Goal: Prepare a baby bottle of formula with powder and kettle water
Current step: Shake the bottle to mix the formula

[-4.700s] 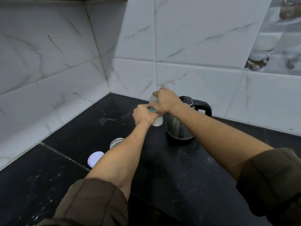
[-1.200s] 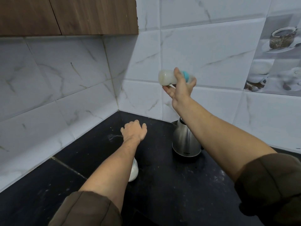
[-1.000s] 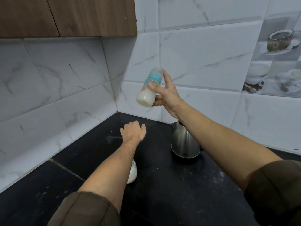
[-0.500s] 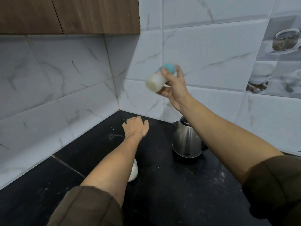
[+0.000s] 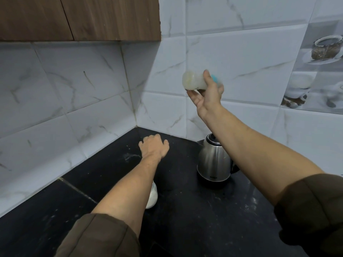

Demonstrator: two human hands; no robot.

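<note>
A black stone countertop (image 5: pixel 185 223), dusted with pale specks and crossed by a thin joint line on the left, runs into a corner of white marble-veined wall tiles (image 5: pixel 74 89). A brown wooden cabinet (image 5: pixel 92 17) hangs above the left wall, and picture tiles showing cups (image 5: pixel 315 71) sit on the right wall. A steel kettle (image 5: pixel 213 162) with a dark lid rim stands upright on the countertop near the back wall, partly crossed by the right forearm. A white rounded container (image 5: pixel 153 197) shows just beside the left forearm, mostly hidden by it. The baby bottle (image 5: pixel 193 82) is up in the air in front of the back wall, well above the kettle, lying roughly sideways with its base toward the left; it looks cloudy and milky white, slightly blurred, with a teal collar (image 5: pixel 214 78) peeking past the fingers. The right hand (image 5: pixel 207 97) grips it, fingers and thumb curled round the body. The left hand (image 5: pixel 154 148) holds nothing, fingers relaxed and spread low over the countertop near the corner; whether it touches the surface is unclear. Both arms wear rolled brown sleeves (image 5: pixel 100 236).
</note>
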